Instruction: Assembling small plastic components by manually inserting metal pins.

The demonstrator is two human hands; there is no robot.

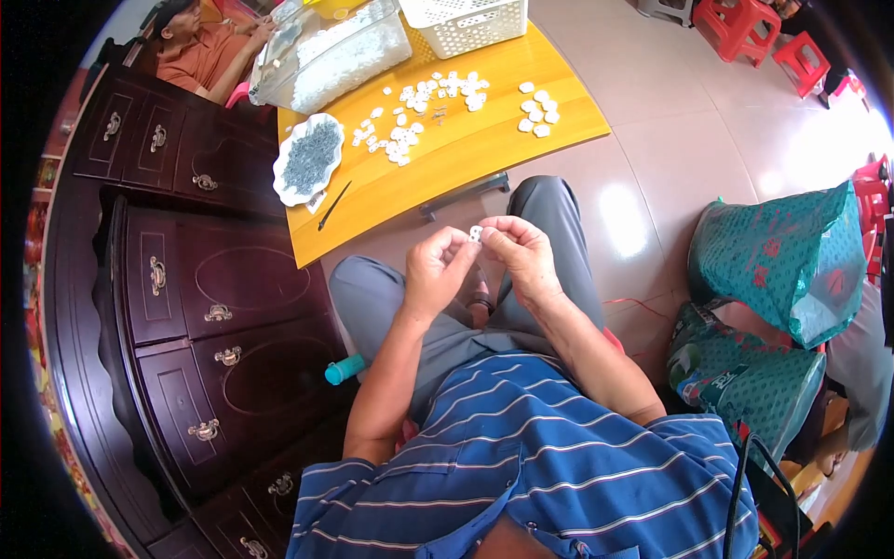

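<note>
Over my lap, just off the near edge of the wooden table [438,172], my left hand [434,270] and my right hand [523,256] meet at the fingertips. Between them they pinch a small white plastic piece [476,233] with a hole in it. Both hands are closed on it; its far side is hidden by the fingers. Beyond them on the table lie loose small white pieces [400,140] in a scattered group. A separate cluster of white pieces [538,114] sits to the right. A white scalloped dish [280,177] of small dark metal parts [312,156] stands at the left.
A thin black tool [334,206] lies near the table's left edge. Behind are a clear bin [396,54] of white pieces and a white basket [466,20]. A dark cabinet [237,279] borders the left; green sacks [773,252] stand right. Another person [200,51] sits far left.
</note>
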